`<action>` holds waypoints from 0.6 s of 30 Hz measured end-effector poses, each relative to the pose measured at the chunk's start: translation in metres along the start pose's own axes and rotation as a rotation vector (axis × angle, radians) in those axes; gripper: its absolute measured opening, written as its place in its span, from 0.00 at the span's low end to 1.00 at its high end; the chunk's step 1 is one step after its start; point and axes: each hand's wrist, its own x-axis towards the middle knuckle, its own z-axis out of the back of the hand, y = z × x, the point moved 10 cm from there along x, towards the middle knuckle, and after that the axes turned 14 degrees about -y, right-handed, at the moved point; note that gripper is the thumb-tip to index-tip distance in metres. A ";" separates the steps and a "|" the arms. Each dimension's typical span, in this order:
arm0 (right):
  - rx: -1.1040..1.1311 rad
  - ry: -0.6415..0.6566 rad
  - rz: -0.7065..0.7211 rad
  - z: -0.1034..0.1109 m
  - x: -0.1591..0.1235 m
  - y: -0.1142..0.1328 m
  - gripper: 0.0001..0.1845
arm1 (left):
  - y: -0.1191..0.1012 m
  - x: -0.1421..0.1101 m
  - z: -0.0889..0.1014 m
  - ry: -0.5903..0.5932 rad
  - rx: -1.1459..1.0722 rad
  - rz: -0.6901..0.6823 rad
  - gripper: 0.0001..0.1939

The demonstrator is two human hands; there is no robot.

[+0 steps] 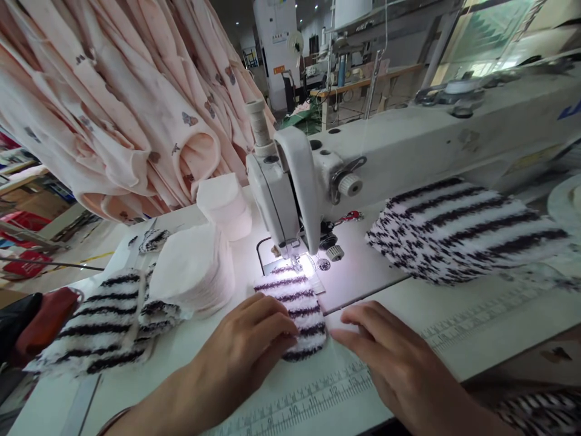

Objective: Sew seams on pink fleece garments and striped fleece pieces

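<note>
A fuzzy white piece of fabric with dark stripes (304, 312) lies under the needle area of a sewing machine (281, 200), its far end at the lit presser foot (296, 261). My left hand (258, 339) is on the left side of this striped fabric piece, fingers bent together and pressed onto it; the thumb side hides part of the edge. Just beyond the right edge, my right hand (385, 345) is curved, thumb and fingers apart with nothing visible between them. Whether its fingertips touch the fabric, I cannot tell.
A stack of striped pieces (467, 230) sits right, under the machine arm. White pad stacks (195, 266) and more striped pieces (104, 321) lie left. Pink printed fabric (136, 103) hangs behind. A ruler scale (313, 402) runs along the table's front.
</note>
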 end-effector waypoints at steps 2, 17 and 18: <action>-0.013 -0.001 0.045 -0.001 -0.011 0.004 0.19 | -0.001 0.001 -0.012 0.050 -0.003 0.011 0.05; -0.203 -0.180 0.174 -0.008 -0.014 0.019 0.17 | -0.003 -0.001 -0.014 0.064 -0.001 -0.035 0.09; -0.205 -0.201 0.168 -0.007 -0.016 0.019 0.18 | -0.008 -0.001 -0.015 0.078 0.000 -0.082 0.11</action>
